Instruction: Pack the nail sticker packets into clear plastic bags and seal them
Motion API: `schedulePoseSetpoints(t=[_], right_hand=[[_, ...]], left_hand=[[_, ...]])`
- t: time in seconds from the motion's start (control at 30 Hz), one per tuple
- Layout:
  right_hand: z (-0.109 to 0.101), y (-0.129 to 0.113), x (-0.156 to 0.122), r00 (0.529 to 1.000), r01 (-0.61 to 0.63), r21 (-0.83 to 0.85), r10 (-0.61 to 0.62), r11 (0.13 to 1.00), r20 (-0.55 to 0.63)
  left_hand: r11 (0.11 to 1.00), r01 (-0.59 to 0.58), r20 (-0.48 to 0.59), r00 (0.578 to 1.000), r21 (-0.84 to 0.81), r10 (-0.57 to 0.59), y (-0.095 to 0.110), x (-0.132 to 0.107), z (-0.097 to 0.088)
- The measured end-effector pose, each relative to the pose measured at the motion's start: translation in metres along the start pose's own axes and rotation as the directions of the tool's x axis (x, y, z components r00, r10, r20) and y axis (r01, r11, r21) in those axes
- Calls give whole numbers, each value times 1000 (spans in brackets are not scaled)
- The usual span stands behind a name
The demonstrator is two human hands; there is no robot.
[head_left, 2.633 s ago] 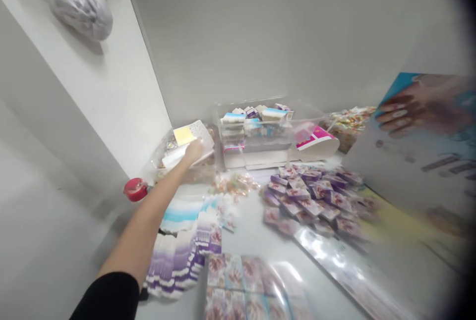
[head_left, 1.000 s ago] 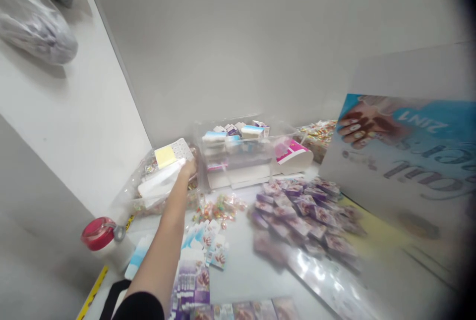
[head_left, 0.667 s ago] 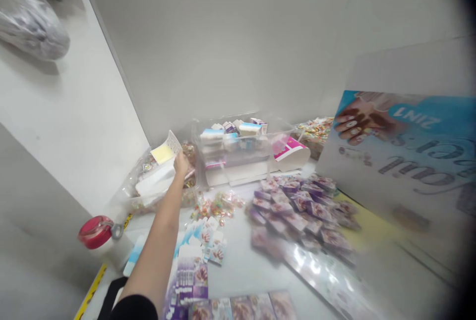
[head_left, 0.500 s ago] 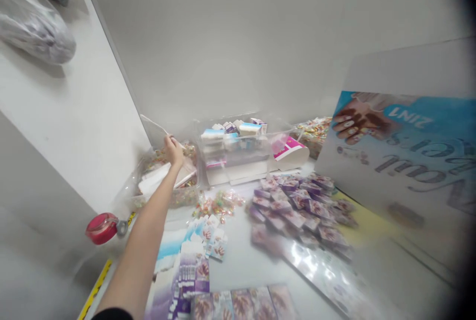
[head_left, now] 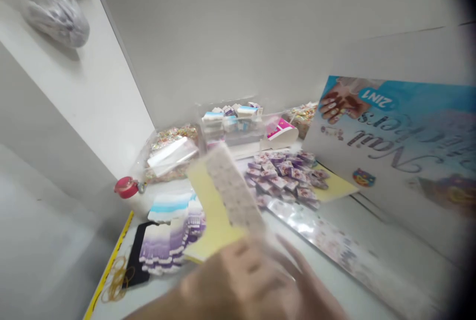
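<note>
My left hand [head_left: 238,278] comes in from the bottom edge, closed on the near end of a stack of sticker sheets [head_left: 236,188]. One face of the stack is yellow; beside it runs a pale strip with small grey marks. Close against its right side is my right hand [head_left: 297,273], smeared by motion, so its grip cannot be made out. Left of the sheets lie fanned purple-and-white cartons [head_left: 161,245] and blue-and-white cartons [head_left: 169,206]. Small purple printed boxes [head_left: 278,174] are heaped beyond my hands.
Behind stand a clear bin [head_left: 241,134] of cartons and a bag of colourful small pieces [head_left: 174,136]. A large printed board [head_left: 390,136] leans at right, near a long clear-wrapped strip [head_left: 316,226]. Rubber bands [head_left: 117,280] and a red-lidded bottle [head_left: 126,188] sit left.
My left hand has come back from the bag at the rear left, where it held a thin white strip. It is now low in front with the sticker sheets, and my right hand has appeared.
</note>
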State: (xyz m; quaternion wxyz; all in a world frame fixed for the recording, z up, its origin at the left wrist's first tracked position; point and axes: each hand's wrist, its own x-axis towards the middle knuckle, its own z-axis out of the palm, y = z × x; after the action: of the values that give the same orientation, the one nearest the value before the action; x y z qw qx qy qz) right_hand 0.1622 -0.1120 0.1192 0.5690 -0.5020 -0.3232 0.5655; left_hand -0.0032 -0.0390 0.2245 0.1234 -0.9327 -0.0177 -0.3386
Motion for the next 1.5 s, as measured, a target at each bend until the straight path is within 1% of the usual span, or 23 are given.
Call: schedulePoseSetpoints(t=[0.07,0.17,0.23,0.27,0.3,0.33,0.37,0.4,0.43,0.47,0.5,0.53,0.6,0.63,0.7,0.77,0.87,1.0,1.1,1.23,1.33,1.43,1.5], right_hand=[[12,-8,-5,999,-38,39,37,999,37],[15,-10,-17,994,-99,3,98,995,53],[9,-8,-25,990,-129,-11,129,992,60],[6,-7,-28,987,-147,-16,147,989,61],[3,-6,-31,983,-170,-20,171,985,63],[-1,-5,-32,979,-191,-23,193,981,71],[-4,-4,-33,976,-200,-23,201,980,82],[-6,-1,-33,976,-193,-28,194,981,95],[-8,2,-32,979,-172,-47,176,984,105],[-10,6,-30,984,-140,-90,149,986,101],[-11,10,-28,991,-92,-159,106,983,79],[-11,16,-26,998,-31,-252,43,967,44],[-11,27,-23,985,140,-470,-172,872,-27],[-10,31,-22,947,242,-568,-318,787,-37],[-6,38,-22,825,412,-711,-565,570,25],[0,39,-22,745,482,-797,-649,365,153],[10,38,-17,744,522,-830,-582,198,329],[19,39,0,691,641,-764,-489,74,532],[19,41,9,657,674,-738,-475,22,585],[15,44,11,597,709,-703,-485,-55,639],[12,47,11,542,753,-654,-498,-71,677],[10,49,15,528,768,-637,-496,-68,689],[9,49,18,511,777,-624,-492,-86,705]], left_hand=[[999,33,121,992,-32,-29,44,-13,28],[964,245,156,961,-103,-228,93,-40,58],[887,439,141,896,-142,-421,110,-60,64],[809,573,110,819,-132,-563,113,-69,63],[685,720,62,693,-112,-719,114,-77,60],[507,856,-8,509,-101,-861,112,-83,55],[291,948,-74,283,-130,-956,108,-89,49],[72,976,-98,52,-207,-994,104,-92,41],[-120,941,-66,-148,-317,-987,99,-95,33],[-275,856,32,-290,-437,-956,95,-96,26],[-403,739,159,-380,-540,-911,93,-97,18],[-505,611,294,-417,-610,-860,92,-97,12],[-614,417,489,-375,-670,-788,95,-98,6],[-631,374,533,-339,-680,-775,98,-100,6],[-623,376,546,-300,-686,-782,104,-105,11],[-600,425,502,-328,-679,-800,109,-113,21],[-574,493,431,-382,-654,-818,113,-122,36],[-571,509,407,-404,-644,-819,115,-127,45],[-589,468,410,-433,-659,-803,116,-128,47],[-600,407,453,-405,-688,-794,116,-126,47],[-602,375,479,-374,-705,-794,114,-122,44],[-617,314,514,-355,-721,-781,112,-116,40],[-622,296,517,-363,-725,-775,111,-112,38]])
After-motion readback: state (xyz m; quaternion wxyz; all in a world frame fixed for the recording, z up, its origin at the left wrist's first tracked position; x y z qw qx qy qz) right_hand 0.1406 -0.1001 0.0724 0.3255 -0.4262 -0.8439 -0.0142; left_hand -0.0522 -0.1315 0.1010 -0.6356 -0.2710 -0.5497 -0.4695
